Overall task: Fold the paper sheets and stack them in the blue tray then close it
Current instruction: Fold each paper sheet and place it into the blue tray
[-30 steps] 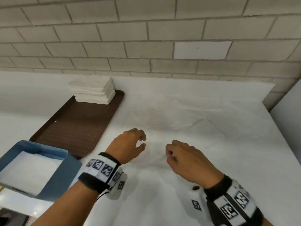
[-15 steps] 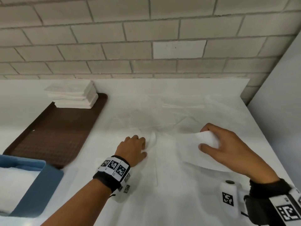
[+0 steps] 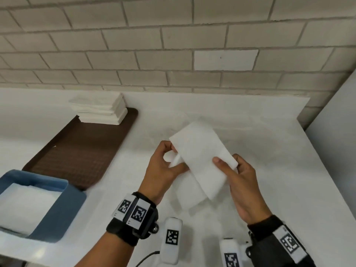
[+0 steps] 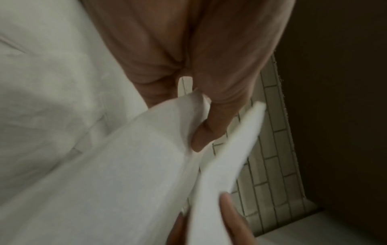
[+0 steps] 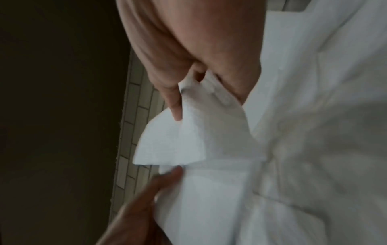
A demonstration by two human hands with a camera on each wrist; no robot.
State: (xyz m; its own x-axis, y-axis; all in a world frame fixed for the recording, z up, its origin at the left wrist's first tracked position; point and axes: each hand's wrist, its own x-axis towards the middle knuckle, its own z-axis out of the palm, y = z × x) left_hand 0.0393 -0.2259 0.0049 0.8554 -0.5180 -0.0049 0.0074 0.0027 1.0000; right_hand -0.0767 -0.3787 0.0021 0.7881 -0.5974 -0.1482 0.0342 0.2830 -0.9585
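A white paper sheet [image 3: 200, 157] hangs lifted above the white table, folded over on itself. My left hand [image 3: 163, 166] pinches its left edge between thumb and fingers. On the opposite corner my right hand [image 3: 237, 176] grips the sheet, thumb on top. The left wrist view shows the paper sheet [image 4: 134, 165] under my left thumb, and the right wrist view shows the paper sheet [image 5: 188, 140] pinched by my right fingers. The blue tray [image 3: 57, 209] sits open at the lower left with folded white sheets [image 3: 25, 207] inside.
A brown tray [image 3: 81, 151] lies left of centre, and a stack of white paper sheets [image 3: 100, 108] rests on its far end. A brick wall runs along the back. A grey panel [image 3: 335, 135] borders the table on the right.
My right hand lifted the sheet's right part and brought it over toward the left. My left hand rose from the table and took hold of the sheet's left edge.
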